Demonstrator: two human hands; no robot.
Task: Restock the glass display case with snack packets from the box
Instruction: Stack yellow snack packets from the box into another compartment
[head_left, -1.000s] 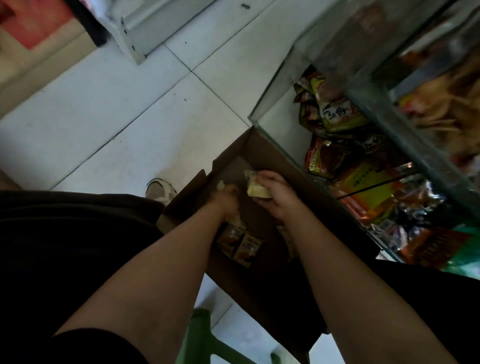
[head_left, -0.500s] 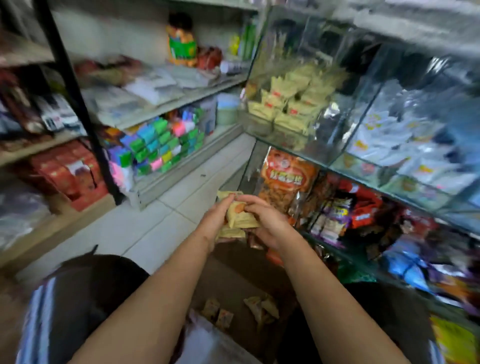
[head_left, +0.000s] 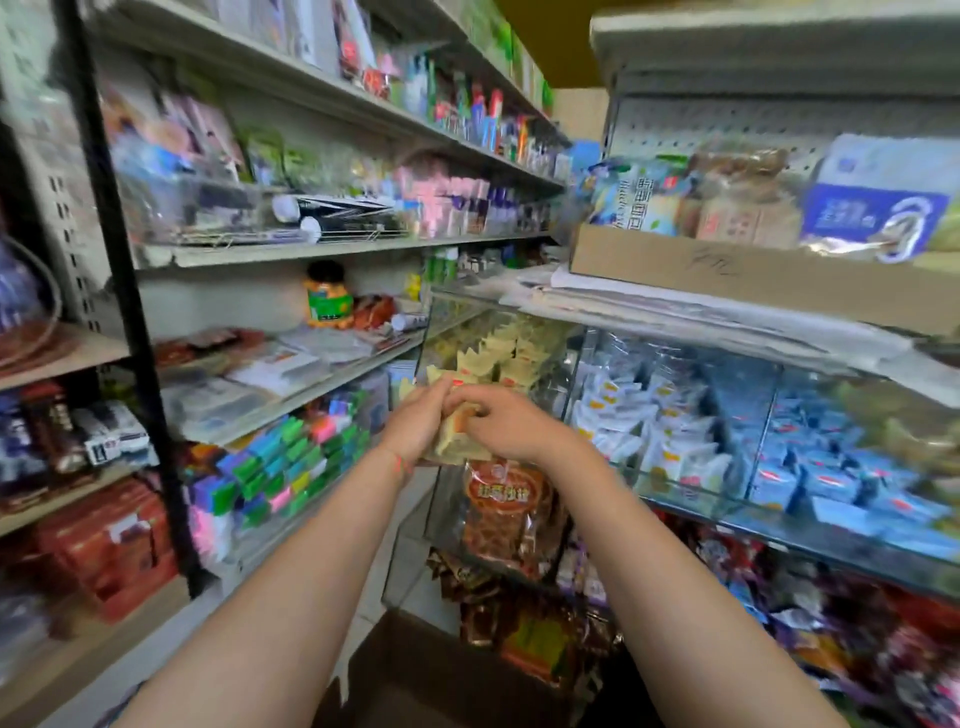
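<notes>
Left hand and right hand — both pinching pale snack packets between them

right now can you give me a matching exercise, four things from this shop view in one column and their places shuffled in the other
Things:
1. pale yellow snack packets
2. cardboard box
3. white packets
4. orange-lidded jar

Places:
A. on the left shelf
B. between the left hand and right hand
C. behind the display case glass
D. low, between the forearms

Pairs: 1-B, 2-D, 3-C, 4-A
</notes>
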